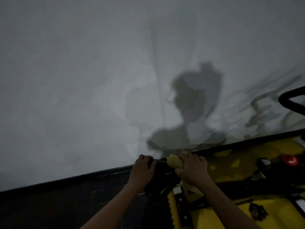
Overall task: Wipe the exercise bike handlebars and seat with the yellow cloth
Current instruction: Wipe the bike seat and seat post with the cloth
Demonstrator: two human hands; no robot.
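Observation:
The room is dim. My left hand [143,169] is closed around the end of a dark handlebar [159,161] of the exercise bike. Just to its right, my right hand [192,169] grips the yellow cloth [175,161], which is wrapped around the same bar. The cloth's rounded end sticks out between the two hands. Below the hands a dark part of the bike [160,182] is partly hidden by my wrists. The seat is not in view.
A yellow and black bike frame [231,210] fills the lower right, with a red knob [290,160] on it. Another black handlebar loop [290,103] shows at the right edge. A plain grey wall [82,80] with shadows stands ahead, above dark flooring [66,204].

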